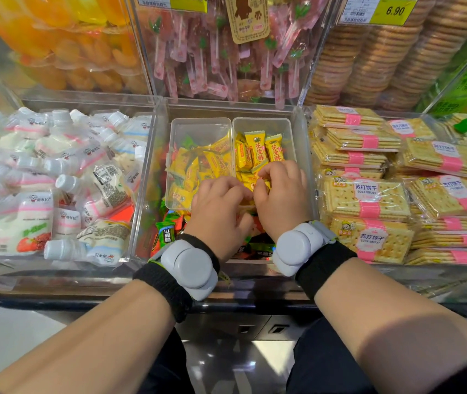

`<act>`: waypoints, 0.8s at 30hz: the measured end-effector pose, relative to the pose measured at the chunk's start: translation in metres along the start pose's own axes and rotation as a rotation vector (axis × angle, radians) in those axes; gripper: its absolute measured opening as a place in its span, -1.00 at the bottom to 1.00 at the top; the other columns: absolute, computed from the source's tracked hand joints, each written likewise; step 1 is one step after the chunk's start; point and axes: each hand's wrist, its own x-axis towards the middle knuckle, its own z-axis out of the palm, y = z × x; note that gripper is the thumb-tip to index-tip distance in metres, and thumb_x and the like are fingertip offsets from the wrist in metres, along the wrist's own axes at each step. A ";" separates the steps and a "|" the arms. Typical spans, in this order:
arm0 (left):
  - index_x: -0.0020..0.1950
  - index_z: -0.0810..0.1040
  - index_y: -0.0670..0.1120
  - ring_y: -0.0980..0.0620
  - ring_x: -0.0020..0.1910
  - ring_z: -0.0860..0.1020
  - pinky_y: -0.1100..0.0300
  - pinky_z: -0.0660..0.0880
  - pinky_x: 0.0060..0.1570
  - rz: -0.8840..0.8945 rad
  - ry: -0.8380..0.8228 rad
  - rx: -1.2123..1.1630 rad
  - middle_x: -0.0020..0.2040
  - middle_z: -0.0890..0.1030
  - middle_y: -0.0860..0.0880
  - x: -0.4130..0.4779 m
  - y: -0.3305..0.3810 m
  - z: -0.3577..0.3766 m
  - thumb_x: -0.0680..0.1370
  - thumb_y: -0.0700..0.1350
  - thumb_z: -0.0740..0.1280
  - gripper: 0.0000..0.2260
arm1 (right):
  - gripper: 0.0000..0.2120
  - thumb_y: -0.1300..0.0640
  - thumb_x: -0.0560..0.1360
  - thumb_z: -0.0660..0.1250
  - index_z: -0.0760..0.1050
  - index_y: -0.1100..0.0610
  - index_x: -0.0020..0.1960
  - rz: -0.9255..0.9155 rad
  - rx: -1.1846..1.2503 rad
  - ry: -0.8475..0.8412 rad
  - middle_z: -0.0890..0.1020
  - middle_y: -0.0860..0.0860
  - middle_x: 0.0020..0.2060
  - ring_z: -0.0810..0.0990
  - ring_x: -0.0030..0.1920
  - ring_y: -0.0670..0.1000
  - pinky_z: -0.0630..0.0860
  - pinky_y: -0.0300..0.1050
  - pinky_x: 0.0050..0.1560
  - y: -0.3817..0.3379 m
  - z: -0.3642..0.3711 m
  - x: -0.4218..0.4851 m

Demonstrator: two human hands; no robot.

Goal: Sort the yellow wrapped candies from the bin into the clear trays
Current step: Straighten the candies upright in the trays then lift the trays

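We see two clear trays side by side in the middle bin (152, 194). The left tray (201, 125) holds a loose jumble of yellow wrapped candies (195, 166); the right tray (263, 123) holds yellow candies standing upright in a row (257, 147) at its twelve o'clock end. Under and at six o'clock of the trays lie green and red wrapped candies (166, 233).

Our left hand (220, 211) rests at the near edge of the trays, fingers curled down together; we cannot tell whether it holds anything. Our right hand (280, 194), just at its three o'clock and touching it, reaches into the right tray with fingertips pinched on a yellow candy (262, 183). Grey devices on black bands sit on both wrists.

The bin at nine o'clock holds white pouch drinks (55, 180); the one at three o'clock, packs of soda biscuits (368, 194).
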 end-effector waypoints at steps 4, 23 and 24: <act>-0.05 0.53 -0.09 -0.07 0.00 0.42 0.10 0.37 0.04 -0.004 0.045 -0.092 -0.01 0.49 -0.06 -0.005 0.000 -0.004 0.39 -0.20 0.25 -0.83 | -0.93 0.21 0.43 0.25 0.47 0.18 -0.10 -0.076 0.006 -0.030 0.51 0.11 -0.07 0.43 0.01 0.15 0.37 0.11 0.05 -0.006 -0.004 -0.001; -0.07 0.61 -0.03 -0.06 -0.08 0.53 0.17 0.41 -0.16 -0.121 -0.058 0.100 -0.08 0.63 -0.04 -0.035 -0.019 -0.025 0.47 -0.14 0.25 -0.85 | -0.84 -0.09 0.43 0.34 0.62 -0.05 -0.08 -0.404 -0.169 -0.339 0.51 -0.01 -0.19 0.40 -0.01 0.06 0.07 -0.09 -0.02 -0.011 0.000 -0.006; -0.04 0.61 -0.02 -0.05 -0.06 0.53 0.18 0.40 -0.14 -0.135 -0.061 0.111 -0.05 0.63 -0.04 -0.036 -0.020 -0.025 0.48 -0.13 0.24 -0.83 | -0.84 -0.09 0.44 0.33 0.62 -0.05 -0.09 -0.396 -0.183 -0.341 0.51 -0.02 -0.18 0.40 -0.01 0.06 0.08 -0.07 -0.01 -0.010 0.000 -0.006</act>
